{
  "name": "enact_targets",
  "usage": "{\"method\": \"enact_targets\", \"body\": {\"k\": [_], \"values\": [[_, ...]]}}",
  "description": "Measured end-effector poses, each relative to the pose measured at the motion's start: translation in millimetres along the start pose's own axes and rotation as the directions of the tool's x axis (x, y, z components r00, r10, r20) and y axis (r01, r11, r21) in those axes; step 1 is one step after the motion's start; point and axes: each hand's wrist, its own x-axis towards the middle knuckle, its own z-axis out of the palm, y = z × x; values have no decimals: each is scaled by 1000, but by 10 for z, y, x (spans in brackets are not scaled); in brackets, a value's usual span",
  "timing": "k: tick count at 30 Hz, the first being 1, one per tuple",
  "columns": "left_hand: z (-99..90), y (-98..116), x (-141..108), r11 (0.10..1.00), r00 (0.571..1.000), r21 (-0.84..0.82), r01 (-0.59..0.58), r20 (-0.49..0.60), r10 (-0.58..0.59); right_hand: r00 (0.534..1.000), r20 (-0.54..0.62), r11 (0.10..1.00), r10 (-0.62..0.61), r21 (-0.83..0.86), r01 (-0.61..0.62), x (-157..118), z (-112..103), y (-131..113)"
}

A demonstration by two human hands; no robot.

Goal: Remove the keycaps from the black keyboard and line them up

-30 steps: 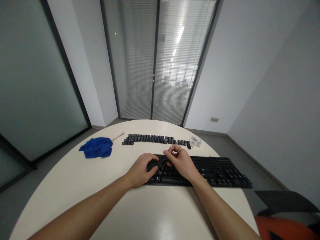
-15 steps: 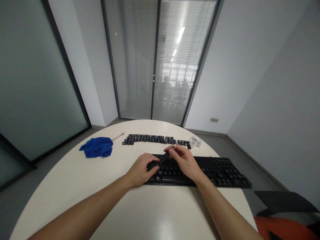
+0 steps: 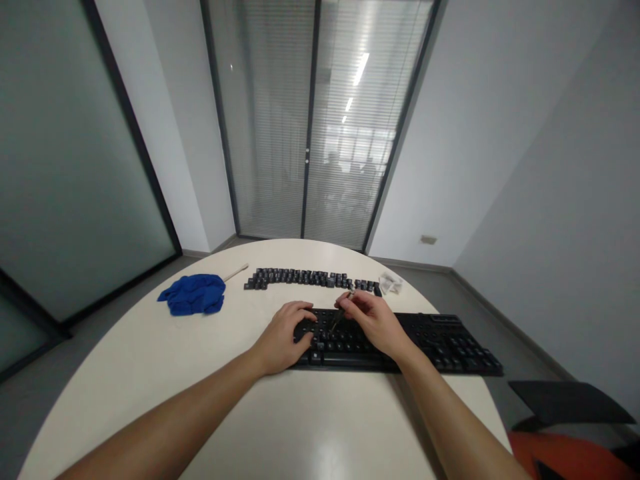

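A black keyboard (image 3: 430, 340) lies across the table, with part of its upper left area stripped of keycaps. My left hand (image 3: 286, 337) rests at the keyboard's left end, thumb and fingers apart, nothing between them. Over the middle-left keys, my right hand (image 3: 373, 321) pinches a thin dark tool with wire-like ends (image 3: 339, 318), which points down at the keys. Behind the keyboard, loose black keycaps (image 3: 295, 277) stand in rows.
A crumpled blue cloth (image 3: 195, 295) lies at the left, beside a light-coloured stick (image 3: 236, 272), perhaps a brush. Small clear plastic items (image 3: 391, 283) sit at the right rear. A chair with a red seat (image 3: 565, 457) stands at the lower right.
The tool in my right hand has moved slightly right, away from my left hand, and its ends point more steeply down. My left fingers have shifted a little left.
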Motion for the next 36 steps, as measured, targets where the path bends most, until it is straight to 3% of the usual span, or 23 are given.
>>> {"method": "enact_targets", "body": {"k": [10, 18, 36], "values": [[10, -23, -2, 999, 999, -4, 36, 36, -36, 998, 30, 997, -61, -43, 62, -21, 26, -40], [1, -11, -5, 999, 998, -2, 39, 45, -39, 1000, -1, 998, -31, 61, 31, -36, 58, -67], [-7, -5, 1, 999, 998, 3, 38, 52, -38, 1000, -19, 997, -13, 71, 14, -28, 95, -40]]}}
